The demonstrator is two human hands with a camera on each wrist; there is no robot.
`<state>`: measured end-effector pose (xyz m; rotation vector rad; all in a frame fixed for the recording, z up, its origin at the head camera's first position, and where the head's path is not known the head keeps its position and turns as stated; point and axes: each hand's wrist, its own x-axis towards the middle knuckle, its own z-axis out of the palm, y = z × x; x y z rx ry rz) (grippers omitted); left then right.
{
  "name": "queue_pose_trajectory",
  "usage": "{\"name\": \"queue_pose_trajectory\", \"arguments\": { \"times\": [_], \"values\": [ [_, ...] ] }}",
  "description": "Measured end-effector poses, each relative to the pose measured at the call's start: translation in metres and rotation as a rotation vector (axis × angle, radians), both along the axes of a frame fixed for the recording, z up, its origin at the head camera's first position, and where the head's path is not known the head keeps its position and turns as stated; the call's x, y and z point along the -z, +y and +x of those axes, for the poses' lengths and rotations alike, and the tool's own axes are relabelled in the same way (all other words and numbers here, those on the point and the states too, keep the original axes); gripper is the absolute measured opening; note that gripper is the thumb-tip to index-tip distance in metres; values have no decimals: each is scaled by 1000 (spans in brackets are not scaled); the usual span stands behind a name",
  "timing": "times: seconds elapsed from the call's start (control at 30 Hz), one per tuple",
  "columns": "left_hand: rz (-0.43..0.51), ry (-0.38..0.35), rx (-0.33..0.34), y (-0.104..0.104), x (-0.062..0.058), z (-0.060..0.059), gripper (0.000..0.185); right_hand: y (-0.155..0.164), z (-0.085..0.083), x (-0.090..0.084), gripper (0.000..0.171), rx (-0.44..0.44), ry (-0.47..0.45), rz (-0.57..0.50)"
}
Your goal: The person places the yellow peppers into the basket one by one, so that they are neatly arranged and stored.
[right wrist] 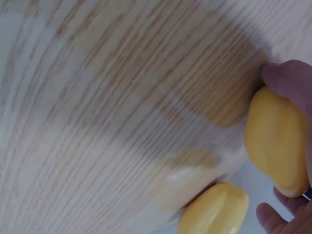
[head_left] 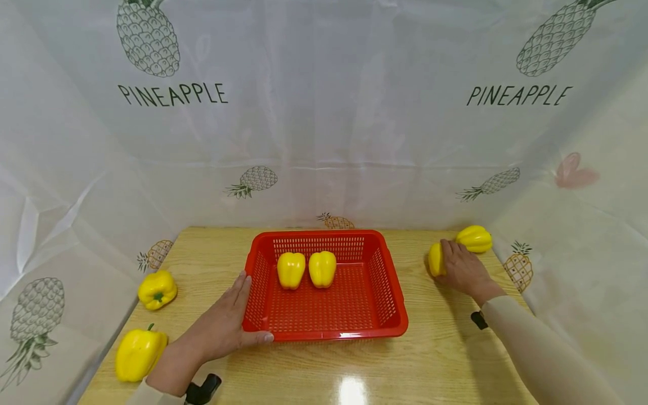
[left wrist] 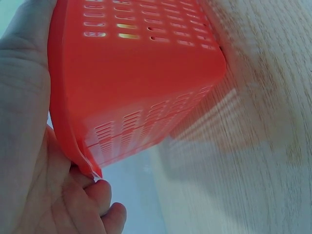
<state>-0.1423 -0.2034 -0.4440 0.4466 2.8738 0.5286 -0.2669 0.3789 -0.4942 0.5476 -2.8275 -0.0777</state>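
The basket (head_left: 385, 292) looked like glossy red plastic, perforated with slots. The table (head_left: 445, 360) was pale wood grain under a shiny finish. The yellow peppers (head_left: 298, 269) appeared smooth and waxy. The backdrop (head_left: 324, 112) was thin printed plastic sheeting.

The head camera looks forward and down over the whole wooden table (head_left: 445, 360), while each wrist camera sits close and low, the left sharing the red basket (left wrist: 146, 78), the right the gripped yellow pepper (right wrist: 278, 141).
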Motion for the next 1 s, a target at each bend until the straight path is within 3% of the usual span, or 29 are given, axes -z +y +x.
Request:
{"name": "queue_pose_trajectory", "arguments": {
  "times": [0.2, 1.0],
  "values": [
    [0, 1, 3, 1, 0, 0, 137, 4, 1, 2, 93, 7, 27, 20],
    [-2, 10, 15, 1, -4, 0, 136, 5, 3, 1, 99, -104, 138, 58]
  ]
}}
